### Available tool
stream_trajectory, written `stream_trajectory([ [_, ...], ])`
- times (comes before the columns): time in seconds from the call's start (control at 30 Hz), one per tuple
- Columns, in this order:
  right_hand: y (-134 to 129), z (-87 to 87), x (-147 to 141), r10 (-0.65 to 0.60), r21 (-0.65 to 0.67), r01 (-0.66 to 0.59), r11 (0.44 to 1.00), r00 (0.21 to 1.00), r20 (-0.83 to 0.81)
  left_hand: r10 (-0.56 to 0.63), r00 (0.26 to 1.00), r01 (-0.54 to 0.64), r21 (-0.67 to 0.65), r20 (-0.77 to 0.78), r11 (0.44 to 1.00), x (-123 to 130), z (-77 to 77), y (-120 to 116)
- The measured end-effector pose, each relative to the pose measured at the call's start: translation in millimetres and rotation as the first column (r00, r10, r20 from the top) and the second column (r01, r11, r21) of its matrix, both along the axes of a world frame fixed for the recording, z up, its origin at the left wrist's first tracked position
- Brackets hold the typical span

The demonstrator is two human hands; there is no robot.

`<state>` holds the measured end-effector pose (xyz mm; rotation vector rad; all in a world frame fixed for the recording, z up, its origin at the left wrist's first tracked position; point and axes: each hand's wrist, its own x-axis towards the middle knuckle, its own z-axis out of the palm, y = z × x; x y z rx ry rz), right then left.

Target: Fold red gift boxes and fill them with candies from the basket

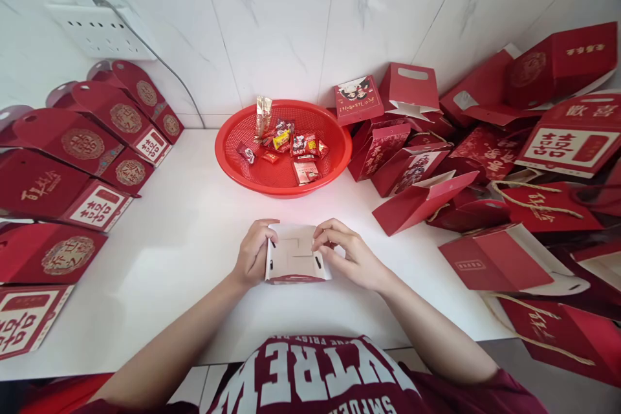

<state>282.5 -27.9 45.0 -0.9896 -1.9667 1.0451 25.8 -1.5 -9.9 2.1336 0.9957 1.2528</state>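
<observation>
In front of me on the white table is a small paper gift box [294, 252], its pale inside facing up and a strip of red along its near edge. Folded panels show at its bottom, and dark slots show at its left and right sides. My left hand [253, 252] is closed on the left wall, the thumb and fingers around the edge. My right hand [349, 252] is at the right wall with bent fingers, the fingertips on its upper edge. Beyond the box, a red plastic basket [284, 191] contains several wrapped candies [303, 144].
Several red gift boxes [82, 142] stand in rows at the left. A loose pile of red boxes and bags [485, 207], some with rope handles, covers the right side. Behind are a tiled wall [276, 26] and a socket strip [99, 32] with a cable.
</observation>
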Motion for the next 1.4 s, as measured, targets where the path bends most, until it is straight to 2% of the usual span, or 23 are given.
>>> stream_trajectory([
  [0.1,-5,4.5,-4,-0.029,-0.010,0.029,1.000,0.997,0.074,-0.020,1.000,0.020,0.022,-0.004,1.000,-2,-2.5,2],
  [0.23,-7,7.4,-1,0.017,0.076,-0.032,0.997,0.982,0.190,-0.072,0.997,0.072,0.005,0.000,0.997,-1,-6.0,2],
  [0.33,-5,4.5,4,0.011,0.220,-0.071,0.973,0.964,0.264,-0.187,0.982,0.187,-0.055,0.010,0.981,0,-7.7,3],
  [0.43,-1,-1.9,7,0.019,0.329,-0.112,0.938,0.962,0.274,-0.315,0.949,0.316,-0.134,0.028,0.939,2,-6.5,2],
  [0.53,4,-8.5,9,0.098,0.300,-0.182,0.936,0.957,0.274,-0.370,0.929,0.368,-0.179,0.023,0.912,3,-1.2,-1],
  [0.7,9,-14.5,7,0.170,0.203,-0.236,0.950,0.941,0.294,-0.393,0.918,0.370,-0.234,-0.057,0.899,3,6.4,-5],
  [0.8,8,-14.7,5,0.145,0.196,-0.211,0.958,0.941,0.306,-0.390,0.916,0.360,-0.236,-0.091,0.902,0,6.6,-2],
  [0.97,4,-11.8,2,0.041,0.244,-0.136,0.960,0.933,0.358,-0.388,0.894,0.359,-0.158,-0.225,0.920,-4,11.2,5],
  [1.07,5,-11.8,3,0.042,0.226,-0.125,0.966,0.940,0.339,-0.319,0.878,0.303,-0.100,-0.358,0.948,-6,16.0,6],
  [1.13,7,-14.2,4,0.074,0.195,-0.136,0.971,0.952,0.296,-0.202,0.877,0.226,0.001,-0.436,0.974,-6,18.1,3],
  [1.23,12,-22.7,4,0.107,0.186,-0.143,0.972,0.976,0.191,-0.040,0.879,0.123,0.146,-0.475,0.982,-4,20.6,-5],
  [1.3,15,-31.1,4,0.114,0.188,-0.133,0.973,0.987,0.111,-0.079,0.887,0.132,0.087,-0.455,0.987,0,21.8,-9],
  [1.4,18,-46.5,3,0.113,0.147,-0.106,0.983,0.993,-0.045,-0.270,0.929,0.235,-0.160,-0.253,0.959,6,20.4,-11],
])
